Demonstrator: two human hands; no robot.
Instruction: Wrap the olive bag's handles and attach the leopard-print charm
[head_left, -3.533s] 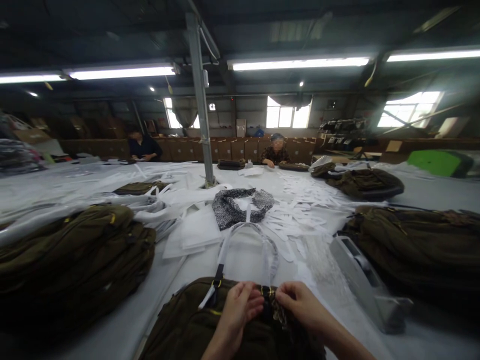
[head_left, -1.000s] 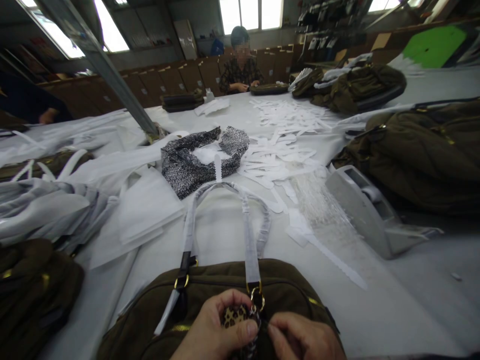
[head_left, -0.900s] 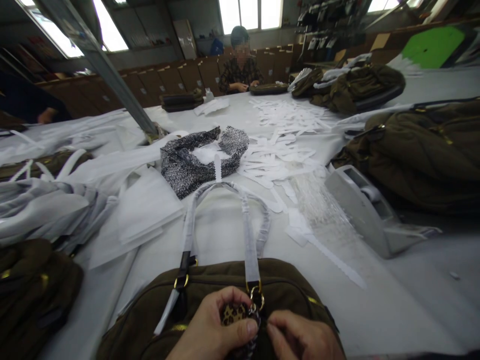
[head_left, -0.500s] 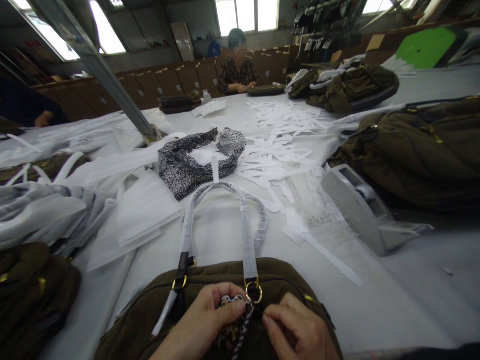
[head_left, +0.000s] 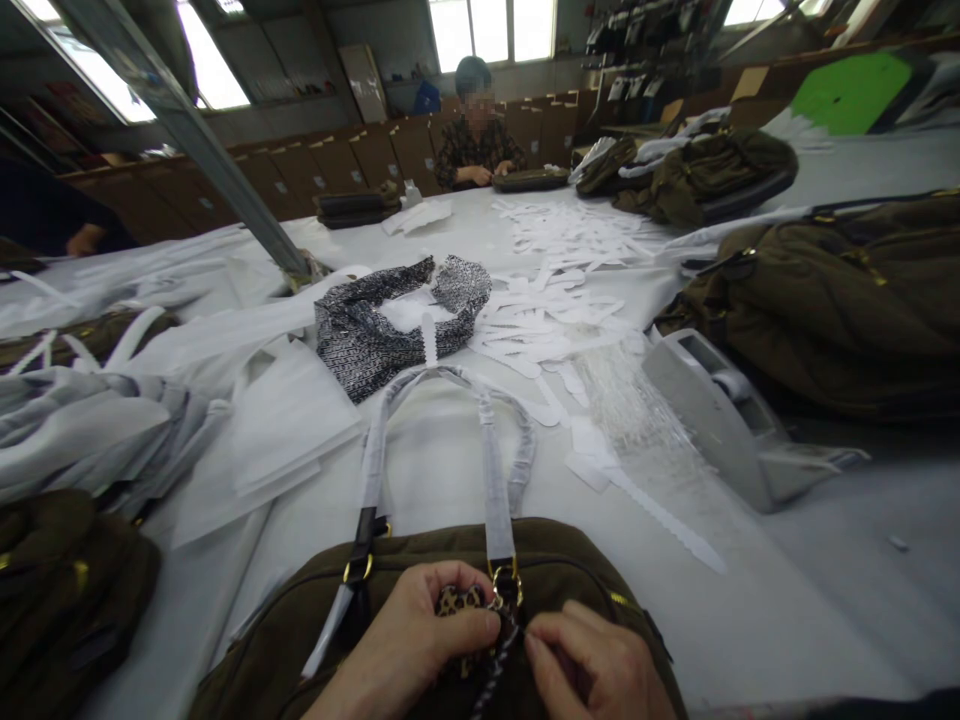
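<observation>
An olive-brown bag (head_left: 315,630) lies at the near edge of the table, its handles (head_left: 491,470) wrapped in white paper and laid out away from me. My left hand (head_left: 409,650) is closed on a small leopard-print charm (head_left: 452,600) beside a gold ring (head_left: 506,583) at the base of the right handle. My right hand (head_left: 592,665) pinches at the same spot, its fingertips against the ring and a braided cord (head_left: 491,680) hanging below. What the right fingers hold is hidden.
A grey tape dispenser (head_left: 720,410) stands to the right, white paper strips (head_left: 555,330) and a black-and-white patterned cloth (head_left: 367,330) ahead. More olive bags (head_left: 840,300) pile at right and at left (head_left: 60,590). White wrapping sheets (head_left: 112,420) lie left. A person (head_left: 474,140) sits across the table.
The view has tilted down from the room to the bag. My hands stay at the ring; the leopard charm has shifted slightly under my left thumb.
</observation>
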